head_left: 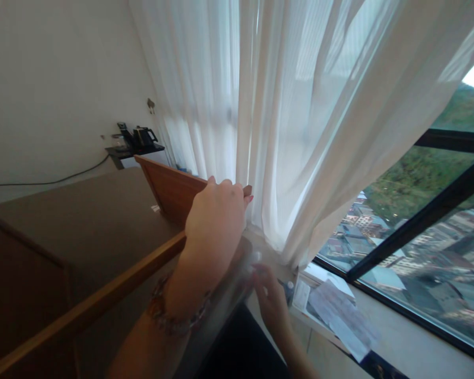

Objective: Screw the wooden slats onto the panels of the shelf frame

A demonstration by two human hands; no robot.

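My left hand (217, 210), with a beaded bracelet (177, 310) on its wrist, is closed over the top edge of an upright brown wooden panel (169, 181). The panel's end sticks out past the fingers. A long wooden rail (102, 295) runs from beneath this wrist toward the lower left. Lower down, my right hand (270, 297) has its fingers curled together beside a blurred greyish, partly see-through surface (233, 279). What its fingertips hold or touch is too smeared to make out.
White curtains (276, 116) hang close ahead. On the right, papers (335, 310) lie on a sill below a dark-framed window (395, 226). At the far left, a black kettle (144, 137) stands on a small shelf (138, 155), and a cable (63, 179) runs along the wall.
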